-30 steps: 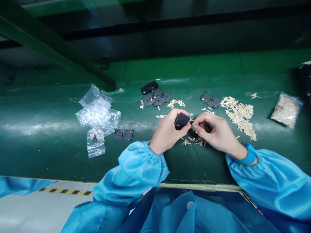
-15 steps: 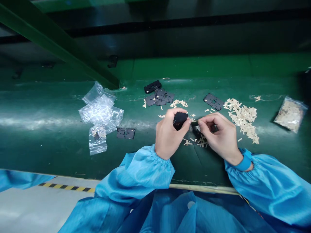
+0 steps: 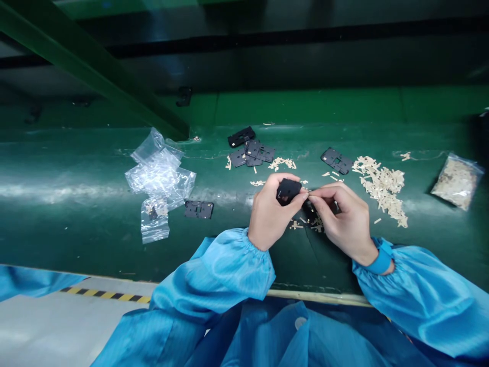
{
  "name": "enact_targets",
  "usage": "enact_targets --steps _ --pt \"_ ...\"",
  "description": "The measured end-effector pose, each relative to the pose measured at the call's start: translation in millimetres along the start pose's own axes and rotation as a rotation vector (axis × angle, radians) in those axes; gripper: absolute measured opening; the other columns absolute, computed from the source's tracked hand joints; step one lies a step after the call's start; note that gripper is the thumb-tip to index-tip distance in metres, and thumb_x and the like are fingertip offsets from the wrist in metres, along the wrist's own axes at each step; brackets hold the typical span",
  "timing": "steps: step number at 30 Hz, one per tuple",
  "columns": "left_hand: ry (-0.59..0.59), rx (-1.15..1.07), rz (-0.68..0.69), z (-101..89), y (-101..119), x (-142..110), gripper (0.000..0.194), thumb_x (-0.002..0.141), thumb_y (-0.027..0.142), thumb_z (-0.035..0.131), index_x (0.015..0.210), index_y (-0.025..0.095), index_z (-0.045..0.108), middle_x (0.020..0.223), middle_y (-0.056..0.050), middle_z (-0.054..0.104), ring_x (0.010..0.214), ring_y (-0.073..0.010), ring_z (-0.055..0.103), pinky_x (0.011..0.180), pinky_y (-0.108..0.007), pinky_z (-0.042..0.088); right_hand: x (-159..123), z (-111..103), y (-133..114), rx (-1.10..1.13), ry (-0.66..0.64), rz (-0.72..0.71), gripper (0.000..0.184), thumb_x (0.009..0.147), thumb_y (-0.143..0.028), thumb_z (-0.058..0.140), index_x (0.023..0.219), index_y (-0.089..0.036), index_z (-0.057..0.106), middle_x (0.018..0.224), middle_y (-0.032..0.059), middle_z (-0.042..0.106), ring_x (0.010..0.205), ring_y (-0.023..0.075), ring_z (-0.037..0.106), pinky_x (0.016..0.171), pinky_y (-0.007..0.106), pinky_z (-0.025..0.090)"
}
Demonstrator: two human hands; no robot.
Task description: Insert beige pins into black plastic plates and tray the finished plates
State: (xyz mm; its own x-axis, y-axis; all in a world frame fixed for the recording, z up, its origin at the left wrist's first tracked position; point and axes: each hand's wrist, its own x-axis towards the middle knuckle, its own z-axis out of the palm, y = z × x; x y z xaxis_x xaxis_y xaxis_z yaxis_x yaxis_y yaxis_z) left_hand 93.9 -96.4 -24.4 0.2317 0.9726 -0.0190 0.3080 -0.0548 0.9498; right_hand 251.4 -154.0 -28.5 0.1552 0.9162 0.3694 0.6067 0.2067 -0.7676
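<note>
My left hand (image 3: pixel 269 211) is closed round a small black plastic plate (image 3: pixel 288 191), held just above the green work surface (image 3: pixel 76 224). My right hand (image 3: pixel 344 216) is pinched shut on a tiny pale strip (image 3: pixel 308 192), whose tip touches the right edge of that plate. Under my hands lie a few loose pale strips (image 3: pixel 296 224) and a dark part I cannot make out. Both arms wear blue sleeves.
Several black plates (image 3: pixel 250 149) lie in a pile at the back, one (image 3: pixel 336 160) to its right, another (image 3: pixel 198 209) at the left. A heap of pale strips (image 3: pixel 382 186) lies right. Empty clear bags (image 3: pixel 158 178) left, a filled bag (image 3: pixel 456 181) far right. A green beam (image 3: pixel 95 76) slants overhead.
My left hand has turned the black plate slightly so its face shows, and my right hand has moved in until its pinched fingers meet the plate's edge.
</note>
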Motion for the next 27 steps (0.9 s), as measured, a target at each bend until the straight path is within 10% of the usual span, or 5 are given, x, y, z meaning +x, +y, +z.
enact_targets --steps 16,27 --pt "-0.008 0.061 0.021 -4.7 1 0 0.029 0.088 0.027 0.075 0.116 0.029 0.064 0.095 0.003 0.079 0.082 -0.0157 0.077 0.086 -0.031 0.060 5 1 2 0.097 0.006 0.187 0.007 0.096 -0.023 0.069 0.089 -0.020 0.070 0.080 0.0003 0.067 0.064 0.0126 0.056 0.059 0.029 0.045" --pt "0.036 0.164 0.082 0.2 1 -7 0.026 0.089 0.027 0.073 0.114 0.030 0.065 0.099 0.004 0.079 0.093 -0.0164 0.078 0.087 -0.030 0.059 -2 3 -4 -0.043 -0.005 0.005 0.006 0.096 -0.017 0.067 0.096 -0.021 0.070 0.088 0.0043 0.071 0.075 0.0158 0.064 0.065 0.031 0.050"
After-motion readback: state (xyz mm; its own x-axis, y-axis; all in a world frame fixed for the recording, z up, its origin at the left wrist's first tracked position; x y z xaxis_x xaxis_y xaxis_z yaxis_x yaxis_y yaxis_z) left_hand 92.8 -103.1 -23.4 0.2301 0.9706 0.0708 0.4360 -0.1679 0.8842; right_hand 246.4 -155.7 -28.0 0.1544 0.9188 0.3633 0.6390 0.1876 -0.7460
